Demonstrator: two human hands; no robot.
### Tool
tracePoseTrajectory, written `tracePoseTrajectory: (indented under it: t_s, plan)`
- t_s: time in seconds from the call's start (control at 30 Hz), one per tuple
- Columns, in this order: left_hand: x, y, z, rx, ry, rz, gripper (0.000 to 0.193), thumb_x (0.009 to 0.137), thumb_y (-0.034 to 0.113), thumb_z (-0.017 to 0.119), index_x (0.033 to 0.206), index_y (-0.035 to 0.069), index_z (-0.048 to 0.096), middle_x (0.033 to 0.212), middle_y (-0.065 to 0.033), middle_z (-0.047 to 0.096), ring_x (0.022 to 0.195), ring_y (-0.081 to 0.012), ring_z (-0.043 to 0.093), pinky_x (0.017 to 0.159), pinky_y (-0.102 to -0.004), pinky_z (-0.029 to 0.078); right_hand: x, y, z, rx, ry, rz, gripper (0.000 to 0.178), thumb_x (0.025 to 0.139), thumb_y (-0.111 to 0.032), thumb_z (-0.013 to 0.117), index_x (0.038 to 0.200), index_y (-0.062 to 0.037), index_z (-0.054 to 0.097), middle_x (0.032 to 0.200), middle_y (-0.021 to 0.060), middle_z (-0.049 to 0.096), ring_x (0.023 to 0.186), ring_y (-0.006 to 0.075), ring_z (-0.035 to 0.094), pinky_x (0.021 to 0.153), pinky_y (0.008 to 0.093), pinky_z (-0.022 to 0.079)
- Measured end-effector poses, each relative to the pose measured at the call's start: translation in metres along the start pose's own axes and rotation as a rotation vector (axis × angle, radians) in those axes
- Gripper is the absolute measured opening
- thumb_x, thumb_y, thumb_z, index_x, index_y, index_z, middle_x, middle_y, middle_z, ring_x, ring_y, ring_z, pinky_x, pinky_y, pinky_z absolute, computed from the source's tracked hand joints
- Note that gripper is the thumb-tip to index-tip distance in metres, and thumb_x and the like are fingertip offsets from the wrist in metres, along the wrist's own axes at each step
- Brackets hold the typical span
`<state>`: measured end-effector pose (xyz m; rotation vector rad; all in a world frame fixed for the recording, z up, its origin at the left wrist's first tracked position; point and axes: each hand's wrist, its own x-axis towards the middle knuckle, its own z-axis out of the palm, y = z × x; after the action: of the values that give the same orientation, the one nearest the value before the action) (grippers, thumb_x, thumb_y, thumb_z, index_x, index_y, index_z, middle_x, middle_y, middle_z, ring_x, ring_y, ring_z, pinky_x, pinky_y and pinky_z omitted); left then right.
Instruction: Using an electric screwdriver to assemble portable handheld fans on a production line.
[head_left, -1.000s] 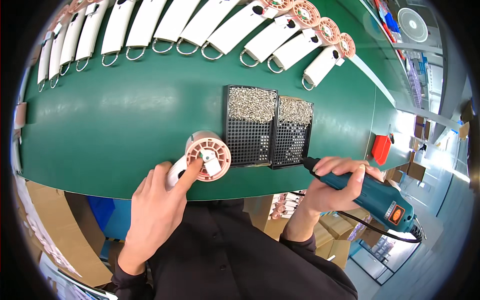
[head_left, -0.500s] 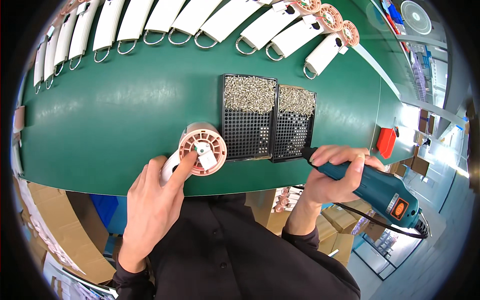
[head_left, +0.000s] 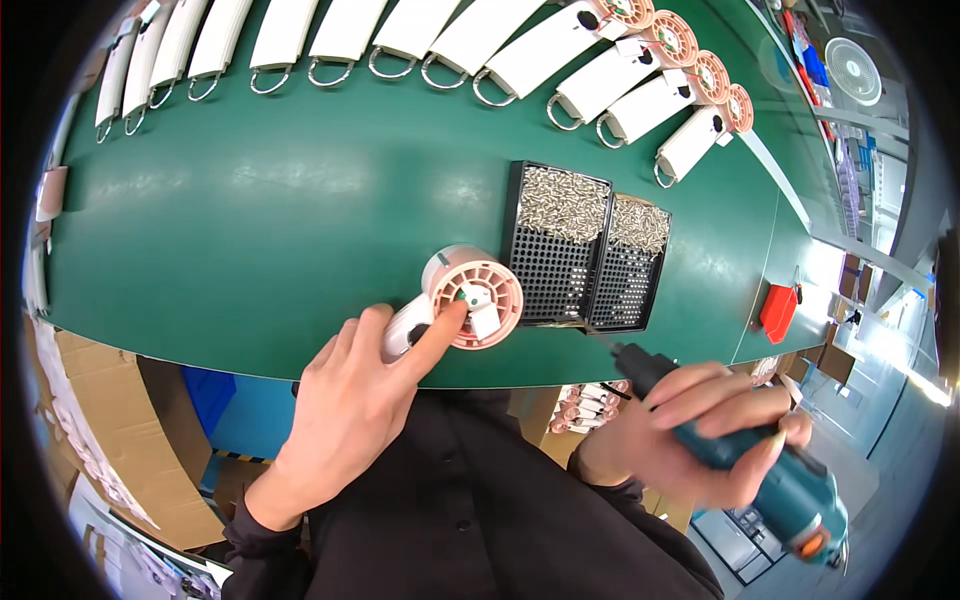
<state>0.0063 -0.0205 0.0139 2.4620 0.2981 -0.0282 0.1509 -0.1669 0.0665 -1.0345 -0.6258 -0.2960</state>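
Note:
My left hand [head_left: 350,405] is wrapped round the white handle of a handheld fan [head_left: 503,290], near the table's front edge. The fan's round pink head, with its spoked ring, faces up. My index finger presses on a small white part with a green edge at the head's centre. In my right hand [head_left: 705,430], smeared by motion, is a teal electric screwdriver [head_left: 805,495]. Its dark nose points up and left, with the thin blurred bit ending near the front edge of the black screw trays [head_left: 545,275]. Whether a screw sits on the bit I cannot tell.
Both perforated trays hold heaps of small silver screws [head_left: 563,203] at their far ends. Several white fan bodies [head_left: 500,40] with metal loops lie in a row along the table's far side. A red bin [head_left: 778,313] stands at the right; cardboard boxes [head_left: 130,430] are below left.
My right hand has drawn the screwdriver back from the right tray toward me, its bit now showing. The whole view has shifted, so table things appear further right. My left hand keeps its hold.

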Motion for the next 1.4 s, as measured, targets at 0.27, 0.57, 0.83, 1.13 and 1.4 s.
tracePoseTrajectory:
  t_s: [0.27, 0.57, 0.83, 1.13, 1.4]
  plan:
    - [-0.004, -0.008, 0.003, 0.021, 0.023, 0.051, 0.072, 0.069, -0.003, 0.061, 0.137, 0.022, 0.049, 0.087, -0.0104, 0.044, 0.068, -0.0212, 0.049, 0.058, -0.0308, 0.047, -0.007, 0.014, 0.039, -0.059, -0.348, -0.008, 0.027, 0.095, -0.022, 0.042, 0.113, -0.0021, 0.04, 0.065, 0.0098, 0.043, 0.035, 0.0188, 0.037, 0.034, 0.0321, 0.038]
    - [-0.006, -0.01, 0.003, 0.052, 0.032, 0.051, 0.064, 0.074, 0.002, 0.062, 0.135, 0.02, 0.051, 0.094, -0.0135, 0.048, 0.07, -0.0244, 0.054, 0.062, -0.0337, 0.049, -0.012, 0.028, 0.039, -0.178, -0.402, 0.21, 0.024, 0.096, -0.014, 0.049, 0.108, -0.0047, 0.029, 0.073, 0.0164, 0.054, 0.049, 0.0274, 0.057, 0.048, 0.0423, 0.054]
    - [-0.012, -0.017, -0.003, 0.069, 0.023, 0.08, 0.065, 0.072, 0.007, 0.065, 0.135, 0.011, 0.048, 0.099, -0.0134, 0.052, 0.077, -0.0204, 0.054, 0.064, -0.0293, 0.048, -0.01, 0.044, 0.046, -0.232, -0.352, 0.149, 0.017, 0.093, -0.017, 0.044, 0.097, -0.0062, 0.031, 0.062, 0.0125, 0.047, 0.034, 0.022, 0.046, 0.032, 0.0347, 0.045]
    - [-0.022, -0.024, -0.008, 0.027, 0.045, 0.023, 0.057, 0.079, 0.016, 0.071, 0.129, -0.001, 0.048, 0.094, -0.0092, 0.05, 0.077, -0.0216, 0.055, 0.068, -0.0321, 0.048, -0.016, 0.041, 0.034, -0.119, -0.411, 0.28, 0.023, 0.094, -0.014, 0.052, 0.097, -0.0086, 0.03, 0.067, 0.0138, 0.05, 0.045, 0.023, 0.051, 0.041, 0.0356, 0.047]
    - [-0.022, -0.013, -0.012, 0.055, 0.004, -0.032, 0.058, 0.082, 0.017, 0.07, 0.131, 0.0, 0.046, 0.089, -0.0112, 0.051, 0.076, -0.0256, 0.058, 0.065, -0.0351, 0.05, 0.01, 0.013, 0.024, 0.011, -0.634, 0.031, 0.028, 0.082, 0.005, 0.056, 0.102, -0.0024, 0.037, 0.067, 0.0126, 0.055, 0.051, 0.0255, 0.059, 0.046, 0.0381, 0.055]
